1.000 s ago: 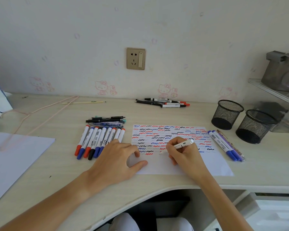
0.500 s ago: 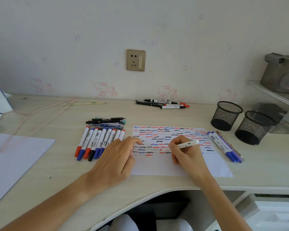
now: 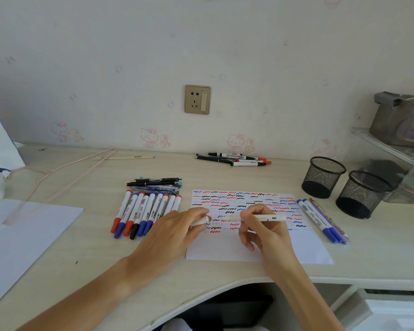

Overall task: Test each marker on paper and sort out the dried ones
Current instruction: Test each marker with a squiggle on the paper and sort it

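A white sheet of paper (image 3: 225,249) covered with red, blue and black squiggles lies at the desk's front. My right hand (image 3: 265,232) grips a white marker (image 3: 268,218) held level just above the paper, its tip end pointing left. My left hand (image 3: 175,232) pinches the marker's white cap (image 3: 201,220), a short gap away from the tip. A row of several red, blue and black capped markers (image 3: 144,213) lies left of the paper. Several blue and purple pens (image 3: 320,220) lie along the paper's right edge.
Dark pens (image 3: 155,183) lie behind the marker row. Another cluster of markers (image 3: 237,159) sits by the wall. Two black mesh cups (image 3: 323,176) (image 3: 361,194) stand at the right, beside a clear rack. A second white sheet (image 3: 22,235) lies at the left.
My right hand lifted the marker off the paper and turned it level. My left hand left the paper, came up holding the cap and moved toward the marker's tip.
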